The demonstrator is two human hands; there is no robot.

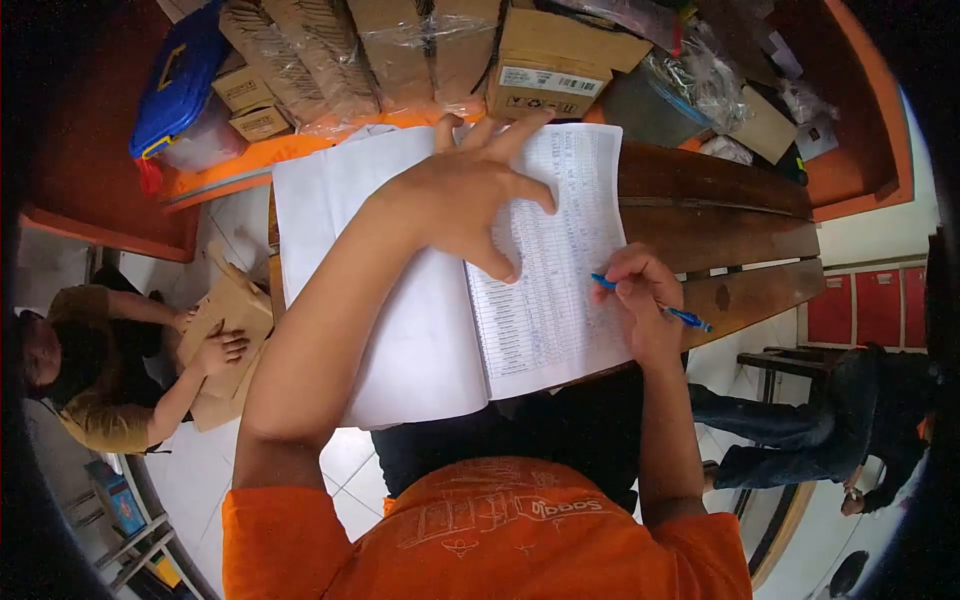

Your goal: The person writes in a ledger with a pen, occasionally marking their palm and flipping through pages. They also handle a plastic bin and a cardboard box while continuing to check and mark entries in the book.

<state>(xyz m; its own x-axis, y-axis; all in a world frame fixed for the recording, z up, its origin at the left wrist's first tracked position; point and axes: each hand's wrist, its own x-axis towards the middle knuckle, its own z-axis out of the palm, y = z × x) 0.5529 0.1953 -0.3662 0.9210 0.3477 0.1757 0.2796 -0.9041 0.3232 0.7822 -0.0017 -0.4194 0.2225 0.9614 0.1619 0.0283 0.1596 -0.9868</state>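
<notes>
A large book of papers (400, 350) lies open on a dark slatted wooden table (740, 232). Its left page is blank, and the right page (535, 330) carries a printed table with rows of small entries. My left hand (468, 192) rests across the upper middle of the book, fingers spread, over the inner part of the printed page. At the right edge of that page, my right hand (645, 292) holds a blue pen (690, 319) between thumb and fingers, its one end over the page.
Cardboard boxes (550, 65) and wrapped cartons stand beyond the book, with a blue-lidded container (180, 85) at upper left. Plastic bags (700, 90) lie at upper right. At left a person (100, 350) handles cardboard (225, 340); another person (830, 420) is at right.
</notes>
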